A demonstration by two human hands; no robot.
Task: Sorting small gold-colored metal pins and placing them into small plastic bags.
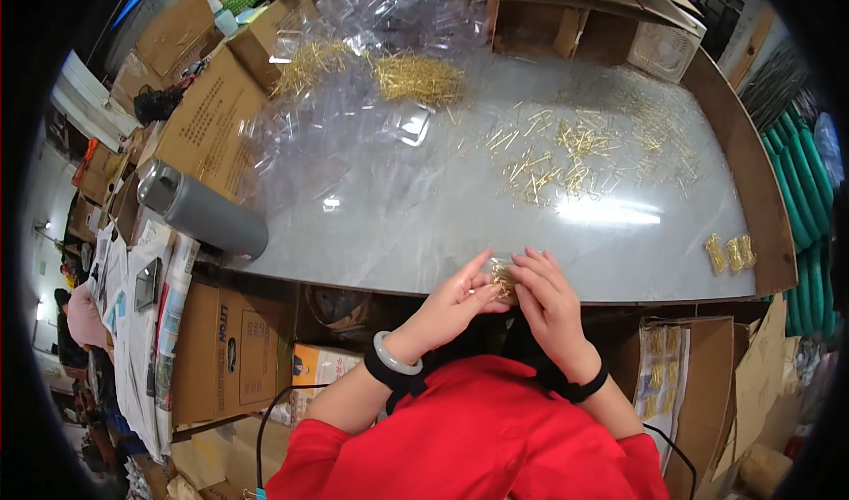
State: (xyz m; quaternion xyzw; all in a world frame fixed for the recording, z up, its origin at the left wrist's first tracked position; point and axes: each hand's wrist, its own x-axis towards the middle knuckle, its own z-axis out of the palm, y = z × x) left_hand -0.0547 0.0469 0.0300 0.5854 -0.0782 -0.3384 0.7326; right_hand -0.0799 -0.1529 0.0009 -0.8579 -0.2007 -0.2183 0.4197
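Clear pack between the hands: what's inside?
Thin gold pins show; the left hand and right hand cover parts of the clear pack, hiding whatever lies there.

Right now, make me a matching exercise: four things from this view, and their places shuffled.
Things:
1. grey bottle
2. small gold bundles
3. pale bangle
4. clear packet with gold pieces

Places:
A. around the left wrist
B. near the tabletop's right edge
C. between left hand and right hand
D. at the tabletop's left end

Pairs: 1-D, 2-B, 3-A, 4-C

Tabletop [380, 245] smooth, glossy; gold pins [579, 139] shiny metal; clear packs [305, 146] glossy plastic; carton [199, 350] matt cardboard.
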